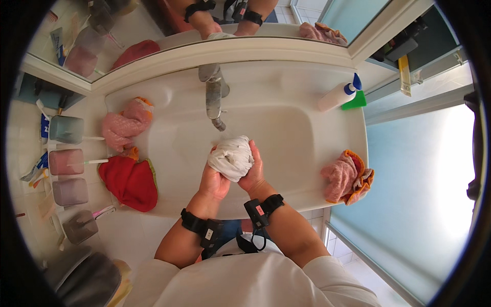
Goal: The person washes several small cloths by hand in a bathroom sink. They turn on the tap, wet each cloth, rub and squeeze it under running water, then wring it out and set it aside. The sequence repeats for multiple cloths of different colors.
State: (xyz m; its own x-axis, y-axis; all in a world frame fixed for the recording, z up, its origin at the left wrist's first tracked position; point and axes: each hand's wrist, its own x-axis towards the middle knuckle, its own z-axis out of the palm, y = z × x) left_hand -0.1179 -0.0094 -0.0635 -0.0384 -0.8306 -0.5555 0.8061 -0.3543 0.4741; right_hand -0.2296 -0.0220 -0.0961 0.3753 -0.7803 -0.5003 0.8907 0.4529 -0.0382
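A bunched white cloth (231, 158) is held between both palms over the basin of a white washbasin (284, 192). My left hand (215, 177) supports its left and lower side, and part of its fingers is hidden by the cloth. Against the right side of the cloth lies my right hand (254, 167), thumb and fingers curved around it. Just above the cloth is the spout of a metal faucet (213, 100); whether water runs from it is hard to tell.
Pink cloths (128, 122) and a red cloth (130, 182) lie on the left rim, another pink cloth (345, 178) on the right rim. A pump bottle (335, 98) stands by a green object (355, 100). Cups (66, 129) line the left wall; a mirror (230, 19) is above.
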